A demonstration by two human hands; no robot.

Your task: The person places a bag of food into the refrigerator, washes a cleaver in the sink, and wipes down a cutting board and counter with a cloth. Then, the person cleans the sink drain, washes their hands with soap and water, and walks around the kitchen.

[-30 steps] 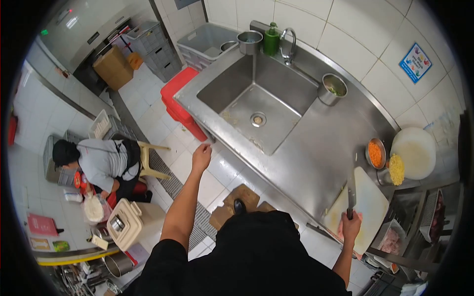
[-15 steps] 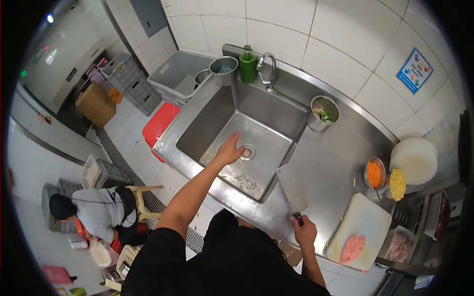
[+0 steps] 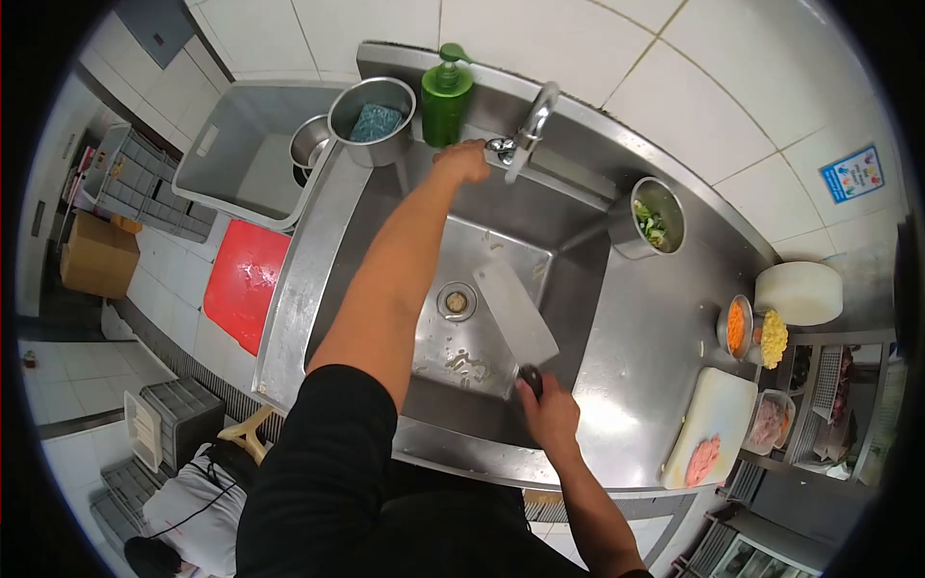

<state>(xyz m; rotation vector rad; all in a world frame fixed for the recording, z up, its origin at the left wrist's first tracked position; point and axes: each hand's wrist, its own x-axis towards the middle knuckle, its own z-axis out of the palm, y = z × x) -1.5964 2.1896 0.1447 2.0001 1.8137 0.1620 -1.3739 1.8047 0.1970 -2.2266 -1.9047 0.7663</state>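
My right hand (image 3: 550,409) is wrapped round the dark handle of a cleaver (image 3: 517,313), whose broad blade lies over the sink basin (image 3: 434,337). My left hand (image 3: 463,162) reaches to the back edge of the sink, at the lever beside the faucet (image 3: 533,130); its fingers are partly hidden, so its grip is unclear. Just behind that hand stands a green pump bottle (image 3: 447,101). Small scraps lie near the drain (image 3: 456,302).
A metal pot (image 3: 373,122) holds a blue-green sponge. Another pot (image 3: 647,220) contains greens. Pink meat (image 3: 703,460) rests on a cutting board (image 3: 727,409), near bowls of orange (image 3: 736,328) and yellow (image 3: 774,339) pieces. A seated person (image 3: 198,511) is at lower left.
My left hand has moved from beside the sink, over the basin, to the faucet area. The cleaver has come from the cutting board to over the sink in my right hand. The view has shifted left.
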